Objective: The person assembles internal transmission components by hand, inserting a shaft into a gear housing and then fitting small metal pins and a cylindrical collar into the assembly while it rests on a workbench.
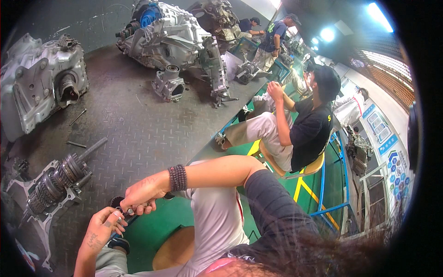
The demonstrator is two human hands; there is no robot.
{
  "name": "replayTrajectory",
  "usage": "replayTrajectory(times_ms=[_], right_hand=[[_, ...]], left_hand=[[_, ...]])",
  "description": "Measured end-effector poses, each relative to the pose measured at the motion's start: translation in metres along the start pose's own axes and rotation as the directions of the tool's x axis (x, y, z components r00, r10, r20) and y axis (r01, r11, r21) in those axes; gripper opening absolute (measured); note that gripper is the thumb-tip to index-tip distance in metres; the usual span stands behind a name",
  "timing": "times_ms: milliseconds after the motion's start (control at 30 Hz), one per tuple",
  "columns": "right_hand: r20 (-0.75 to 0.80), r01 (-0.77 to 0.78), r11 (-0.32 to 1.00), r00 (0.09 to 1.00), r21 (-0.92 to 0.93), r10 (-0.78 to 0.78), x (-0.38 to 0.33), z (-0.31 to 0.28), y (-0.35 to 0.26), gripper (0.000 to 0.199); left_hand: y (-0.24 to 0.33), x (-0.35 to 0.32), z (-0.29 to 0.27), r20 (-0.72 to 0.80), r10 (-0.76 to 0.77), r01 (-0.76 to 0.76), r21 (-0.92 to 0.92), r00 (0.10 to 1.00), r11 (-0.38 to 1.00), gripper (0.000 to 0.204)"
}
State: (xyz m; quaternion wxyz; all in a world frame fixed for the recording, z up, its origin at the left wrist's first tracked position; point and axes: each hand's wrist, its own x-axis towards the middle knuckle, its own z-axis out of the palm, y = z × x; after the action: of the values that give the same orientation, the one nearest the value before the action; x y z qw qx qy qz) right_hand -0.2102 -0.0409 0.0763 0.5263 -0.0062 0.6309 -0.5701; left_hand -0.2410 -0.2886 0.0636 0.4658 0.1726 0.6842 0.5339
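Note:
My right hand (144, 191), with a dark beaded bracelet (177, 178) at its wrist, is closed in a fist past the edge of the metal-topped bench. From between its fingers pokes the end of a small, shiny metal piece (130, 212), most of it hidden. Right beside it, my left hand (104, 226) pinches with thumb and fingertips near that piece; what lies in them is too small to name. To the left of both hands, a gear shaft assembly (50, 184) rests in an open grey metal housing (44, 226) on the bench.
A loose bolt (76, 144) and a thinner bolt (78, 117) lie on the patterned bench top (134, 124). Big gearbox casings (37, 87) stand at the left and back, near a small metal housing (170, 85). A seated person (314, 124) is at the right; others work beyond.

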Motion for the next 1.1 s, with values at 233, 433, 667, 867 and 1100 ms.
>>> replayTrajectory(times_ms=[233,433,667,867,1100], right_hand=[[-0.016,0.015,0.997,1.000,-0.073,-0.016,0.000,0.005,-0.001,0.033],[0.081,0.064,0.996,0.995,-0.062,-0.059,-0.002,0.007,0.005,0.034],[0.006,0.039,0.995,0.999,-0.088,-0.039,-0.002,0.008,0.002,0.032],[0.014,0.061,0.995,0.998,-0.080,-0.060,-0.004,0.009,0.004,0.030],[0.029,0.080,0.992,0.997,-0.095,-0.077,-0.004,0.009,0.004,0.030]], left_hand=[[-0.008,-0.001,0.000,-0.010,0.020,-0.020,0.084,1.000,0.996,0.028],[0.000,-0.014,0.006,-0.009,-0.023,0.023,0.044,1.000,0.999,0.027],[-0.015,-0.008,0.002,-0.007,0.050,-0.050,0.019,0.999,0.999,0.025],[-0.021,-0.008,0.001,0.006,0.110,-0.110,0.080,0.994,0.991,0.021],[-0.010,-0.016,0.007,-0.041,0.077,-0.070,0.145,0.996,0.987,0.021]])
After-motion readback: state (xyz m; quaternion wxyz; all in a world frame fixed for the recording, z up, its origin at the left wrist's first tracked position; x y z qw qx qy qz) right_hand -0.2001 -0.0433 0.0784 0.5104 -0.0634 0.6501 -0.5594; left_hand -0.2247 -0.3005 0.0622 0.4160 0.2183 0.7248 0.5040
